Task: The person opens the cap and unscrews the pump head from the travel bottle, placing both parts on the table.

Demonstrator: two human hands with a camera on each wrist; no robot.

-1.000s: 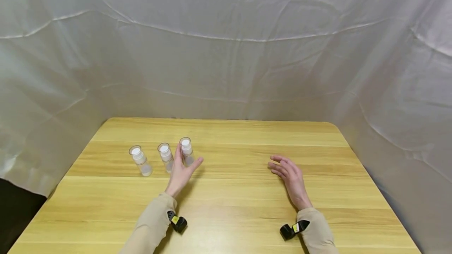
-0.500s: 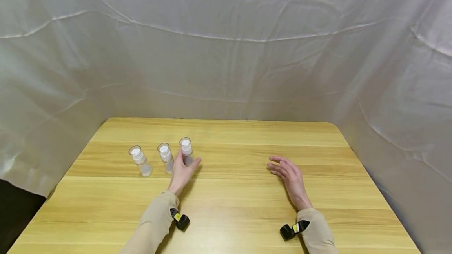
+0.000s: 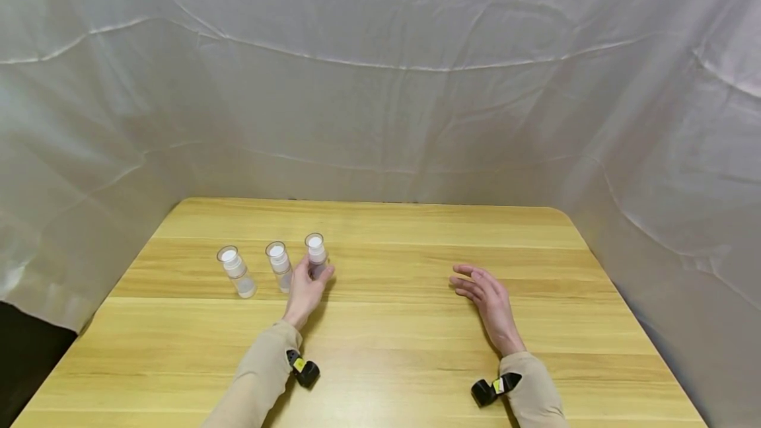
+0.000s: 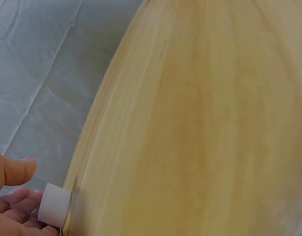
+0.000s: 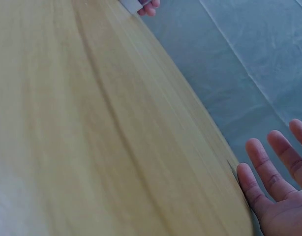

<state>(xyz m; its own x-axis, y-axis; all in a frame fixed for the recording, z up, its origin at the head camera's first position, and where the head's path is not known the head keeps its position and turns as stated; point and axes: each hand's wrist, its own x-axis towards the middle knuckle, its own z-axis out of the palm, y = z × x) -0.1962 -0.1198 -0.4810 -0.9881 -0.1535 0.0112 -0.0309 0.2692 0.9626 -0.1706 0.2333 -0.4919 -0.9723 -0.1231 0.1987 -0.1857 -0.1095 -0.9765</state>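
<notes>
In the head view, a clear bottle with a white top [image 3: 316, 251] stands upright, rightmost of three alike. My left hand [image 3: 306, 292] holds its lower part between thumb and fingers. The left wrist view shows the bottle's white base [image 4: 55, 205] by the fingers, with the thumb [image 4: 18, 170] on the other side; most of the clear body is hard to make out. Just left stands the middle bottle [image 3: 278, 261], partly behind the hand, and farther left another bottle [image 3: 236, 271]. My right hand [image 3: 490, 302] rests at the table's right side, fingers loosely extended, holding nothing.
A light wood-grain table [image 3: 392, 349] lies beneath both hands. Grey-white sheeting [image 3: 380, 98] hangs behind it and along both sides. Black wrist cameras [image 3: 306, 372] are strapped over the beige sleeves.
My left thumb and fingers have closed in round the rightmost bottle, which has shifted slightly right. The other two bottles and my right hand stay about where they were.
</notes>
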